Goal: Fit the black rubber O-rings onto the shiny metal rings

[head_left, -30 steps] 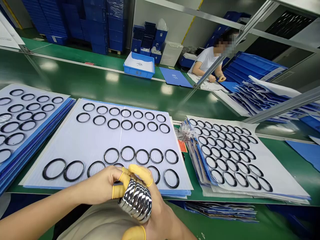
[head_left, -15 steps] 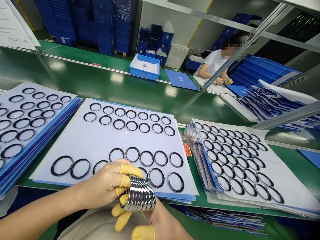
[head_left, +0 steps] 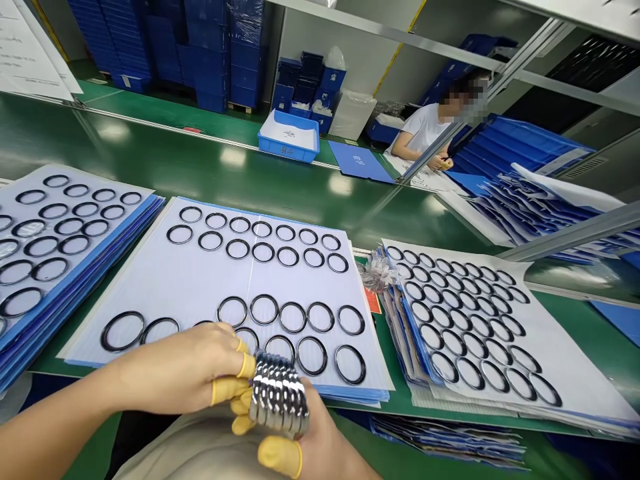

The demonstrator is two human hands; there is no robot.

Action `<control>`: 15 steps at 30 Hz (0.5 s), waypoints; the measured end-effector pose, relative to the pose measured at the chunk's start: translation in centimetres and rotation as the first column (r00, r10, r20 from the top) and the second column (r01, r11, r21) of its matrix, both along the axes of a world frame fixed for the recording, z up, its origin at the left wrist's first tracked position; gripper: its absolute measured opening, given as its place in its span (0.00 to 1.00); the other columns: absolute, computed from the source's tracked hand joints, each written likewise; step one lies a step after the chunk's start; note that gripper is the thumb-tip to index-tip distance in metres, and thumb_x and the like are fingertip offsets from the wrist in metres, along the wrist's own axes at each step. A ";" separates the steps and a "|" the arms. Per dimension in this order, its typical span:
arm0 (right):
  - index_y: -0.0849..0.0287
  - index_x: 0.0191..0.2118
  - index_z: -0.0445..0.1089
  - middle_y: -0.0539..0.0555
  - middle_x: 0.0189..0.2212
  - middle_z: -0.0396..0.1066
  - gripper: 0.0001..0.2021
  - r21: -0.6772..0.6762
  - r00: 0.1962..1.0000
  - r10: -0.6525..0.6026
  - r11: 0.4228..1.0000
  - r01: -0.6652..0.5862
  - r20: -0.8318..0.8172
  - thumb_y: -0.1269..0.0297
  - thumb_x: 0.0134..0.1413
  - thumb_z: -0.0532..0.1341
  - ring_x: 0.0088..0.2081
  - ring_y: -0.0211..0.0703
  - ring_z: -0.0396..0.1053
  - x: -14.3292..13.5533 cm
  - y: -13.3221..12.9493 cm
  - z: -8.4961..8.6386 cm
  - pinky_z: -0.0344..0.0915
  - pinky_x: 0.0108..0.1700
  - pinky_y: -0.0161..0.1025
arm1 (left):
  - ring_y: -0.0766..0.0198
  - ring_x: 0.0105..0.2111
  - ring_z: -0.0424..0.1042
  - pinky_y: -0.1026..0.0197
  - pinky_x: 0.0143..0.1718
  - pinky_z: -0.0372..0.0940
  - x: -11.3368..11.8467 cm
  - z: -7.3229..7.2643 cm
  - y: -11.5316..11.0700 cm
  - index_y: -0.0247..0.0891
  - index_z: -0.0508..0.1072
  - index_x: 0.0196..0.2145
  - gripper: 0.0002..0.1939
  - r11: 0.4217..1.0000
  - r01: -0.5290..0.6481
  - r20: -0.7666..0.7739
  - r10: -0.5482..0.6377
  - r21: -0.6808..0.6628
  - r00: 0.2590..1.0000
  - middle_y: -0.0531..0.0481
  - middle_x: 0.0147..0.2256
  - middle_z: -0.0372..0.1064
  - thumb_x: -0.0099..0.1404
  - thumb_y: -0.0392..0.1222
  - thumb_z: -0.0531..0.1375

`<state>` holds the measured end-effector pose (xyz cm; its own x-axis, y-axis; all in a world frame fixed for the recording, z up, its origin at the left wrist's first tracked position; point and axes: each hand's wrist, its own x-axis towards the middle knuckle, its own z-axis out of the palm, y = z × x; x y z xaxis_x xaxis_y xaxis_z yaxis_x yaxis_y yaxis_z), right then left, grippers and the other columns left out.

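Note:
A stack of shiny black rings [head_left: 280, 395] lies side by side in my right hand [head_left: 317, 427], whose yellow-covered thumb points left below it. My left hand [head_left: 200, 367], with yellow finger covers, has its fingers at the left end of the stack, bent around it; their tips are partly hidden. Just beyond my hands, a white sheet [head_left: 200, 280] on a pile bears two rows of black rings at the back and two rows nearer me. The left forearm and hand cover part of the nearest row.
More rings lie on a left pile [head_left: 107, 233] and a right pile [head_left: 545, 313]. A clear plastic bundle [head_left: 379, 272] sits between piles. Across the green bench [head_left: 175, 160] are a blue tray [head_left: 289, 150] and a person [head_left: 423, 127] at work.
The ring stack has tilted slightly and its rings look fanned. My left hand has moved a little left and its fingers have curled. The other person's hands have drawn together.

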<state>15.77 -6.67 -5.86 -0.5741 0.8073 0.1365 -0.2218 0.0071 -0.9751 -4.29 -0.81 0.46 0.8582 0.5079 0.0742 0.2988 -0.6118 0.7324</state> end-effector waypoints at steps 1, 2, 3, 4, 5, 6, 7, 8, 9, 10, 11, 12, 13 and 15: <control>0.60 0.39 0.76 0.56 0.34 0.76 0.24 0.059 0.998 -0.008 0.998 0.004 0.069 0.43 0.46 0.64 0.36 0.50 0.74 0.0 0.2 0.3 0.72 0.41 0.42 | 0.65 0.26 0.66 0.65 0.37 0.61 -0.3 0.2 0.1 0.39 0.69 0.29 0.08 0.998 0.046 -0.073 -0.049 -0.042 0.996 0.54 0.25 0.69 0.66 0.31 0.56; 0.60 0.40 0.76 0.57 0.36 0.75 0.27 0.120 0.991 -0.015 0.993 -0.002 0.135 0.40 0.45 0.63 0.39 0.52 0.73 0.1 0.4 0.6 0.70 0.44 0.44 | 0.66 0.23 0.63 0.65 0.33 0.61 -0.6 0.4 0.1 0.39 0.68 0.29 0.07 0.991 0.092 -0.125 -0.103 -0.095 0.987 0.55 0.23 0.67 0.65 0.32 0.56; 0.60 0.41 0.75 0.57 0.38 0.74 0.30 0.179 0.982 -0.026 0.984 -0.009 0.188 0.37 0.43 0.63 0.41 0.53 0.72 0.1 0.6 0.9 0.69 0.46 0.45 | 0.66 0.22 0.62 0.66 0.29 0.59 -0.7 0.3 0.1 0.39 0.68 0.30 0.05 0.978 0.133 -0.145 -0.157 -0.162 0.977 0.55 0.22 0.66 0.65 0.35 0.57; 0.59 0.43 0.75 0.57 0.39 0.74 0.32 0.231 0.974 -0.043 0.973 -0.010 0.224 0.35 0.43 0.62 0.42 0.53 0.71 0.2 0.8 1.2 0.67 0.48 0.46 | 0.67 0.21 0.61 0.66 0.26 0.58 -0.6 0.1 0.1 0.39 0.68 0.31 0.05 0.957 0.166 -0.121 -0.199 -0.238 0.973 0.55 0.22 0.66 0.65 0.38 0.57; 0.58 0.44 0.74 0.57 0.40 0.73 0.33 0.277 0.966 -0.064 0.961 -0.008 0.250 0.34 0.42 0.62 0.42 0.53 0.70 0.3 0.9 1.3 0.66 0.50 0.47 | 0.67 0.20 0.61 0.66 0.24 0.57 -0.4 -0.2 0.0 0.39 0.68 0.31 0.07 0.929 0.199 -0.069 -0.230 -0.312 0.971 0.54 0.22 0.66 0.66 0.43 0.57; 0.57 0.45 0.73 0.58 0.41 0.73 0.33 0.324 0.961 -0.093 0.946 0.003 0.261 0.34 0.42 0.62 0.43 0.53 0.70 0.4 1.1 1.4 0.65 0.51 0.47 | 0.67 0.20 0.62 0.67 0.22 0.57 -0.2 -0.7 -0.1 0.38 0.68 0.31 0.12 0.898 0.230 -0.007 -0.251 -0.376 0.968 0.53 0.22 0.67 0.67 0.49 0.55; 0.56 0.46 0.72 0.58 0.41 0.72 0.34 0.368 0.957 -0.119 0.930 0.014 0.265 0.34 0.41 0.62 0.43 0.53 0.69 0.6 1.2 1.4 0.65 0.51 0.48 | 0.67 0.20 0.63 0.67 0.22 0.57 0.2 -1.1 -0.2 0.37 0.69 0.31 0.18 0.869 0.253 0.053 -0.255 -0.424 0.965 0.51 0.23 0.68 0.67 0.55 0.53; 0.56 0.47 0.72 0.59 0.42 0.71 0.34 0.408 0.955 -0.144 0.912 0.026 0.261 0.33 0.40 0.62 0.44 0.54 0.68 0.9 1.3 1.4 0.64 0.52 0.49 | 0.66 0.21 0.64 0.67 0.23 0.59 0.6 -1.6 -0.3 0.36 0.70 0.31 0.25 0.850 0.268 0.104 -0.248 -0.454 0.963 0.49 0.24 0.70 0.67 0.61 0.49; 0.56 0.48 0.71 0.60 0.44 0.70 0.36 0.443 0.953 -0.163 0.896 0.035 0.256 0.33 0.38 0.63 0.45 0.55 0.68 1.1 1.4 1.3 0.64 0.52 0.50 | 0.65 0.22 0.66 0.66 0.24 0.61 0.9 -2.1 -0.4 0.35 0.70 0.31 0.30 0.837 0.277 0.144 -0.236 -0.473 0.961 0.47 0.25 0.71 0.67 0.65 0.45; 0.57 0.48 0.70 0.61 0.45 0.68 0.38 0.469 0.951 -0.177 0.882 0.040 0.253 0.32 0.36 0.63 0.46 0.56 0.67 1.4 1.5 1.1 0.64 0.51 0.50 | 0.63 0.24 0.68 0.66 0.26 0.63 1.2 -2.4 -0.5 0.35 0.71 0.32 0.34 0.826 0.284 0.174 -0.227 -0.487 0.958 0.44 0.27 0.72 0.66 0.67 0.42; 0.57 0.48 0.69 0.62 0.46 0.66 0.40 0.486 0.949 -0.186 0.873 0.041 0.255 0.31 0.34 0.64 0.47 0.56 0.66 1.6 1.6 1.0 0.64 0.52 0.51 | 0.61 0.27 0.69 0.64 0.29 0.65 1.4 -2.7 -0.6 0.34 0.72 0.33 0.37 0.814 0.294 0.198 -0.223 -0.500 0.954 0.42 0.29 0.73 0.65 0.68 0.39; 0.58 0.48 0.69 0.63 0.47 0.65 0.41 0.496 0.946 -0.186 0.868 0.032 0.264 0.31 0.32 0.64 0.48 0.57 0.66 1.9 1.6 0.8 0.64 0.52 0.52 | 0.60 0.30 0.71 0.63 0.33 0.67 1.6 -2.8 -0.7 0.33 0.73 0.35 0.38 0.800 0.306 0.224 -0.219 -0.517 0.950 0.40 0.31 0.74 0.65 0.68 0.37; 0.58 0.48 0.68 0.63 0.49 0.63 0.42 0.504 0.944 -0.182 0.863 0.021 0.274 0.31 0.31 0.65 0.48 0.57 0.66 2.0 1.6 0.7 0.63 0.53 0.53 | 0.58 0.32 0.72 0.61 0.36 0.68 1.8 -2.9 -0.7 0.33 0.73 0.36 0.40 0.786 0.315 0.251 -0.209 -0.531 0.945 0.38 0.34 0.75 0.65 0.68 0.36; 0.57 0.52 0.65 0.63 0.51 0.60 0.44 0.526 0.941 -0.191 0.851 0.018 0.278 0.31 0.32 0.65 0.48 0.57 0.65 2.2 1.6 0.4 0.62 0.54 0.53 | 0.55 0.37 0.72 0.59 0.40 0.67 2.1 -3.0 -0.8 0.31 0.74 0.37 0.41 0.766 0.314 0.306 -0.160 -0.561 0.939 0.36 0.36 0.74 0.64 0.69 0.35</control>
<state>18.01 -5.03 -5.41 -0.5722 0.7296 0.3745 0.1199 0.5261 -0.8419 -2.23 -1.56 -2.51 0.9540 0.2978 0.0346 -0.0172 -0.0610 0.9980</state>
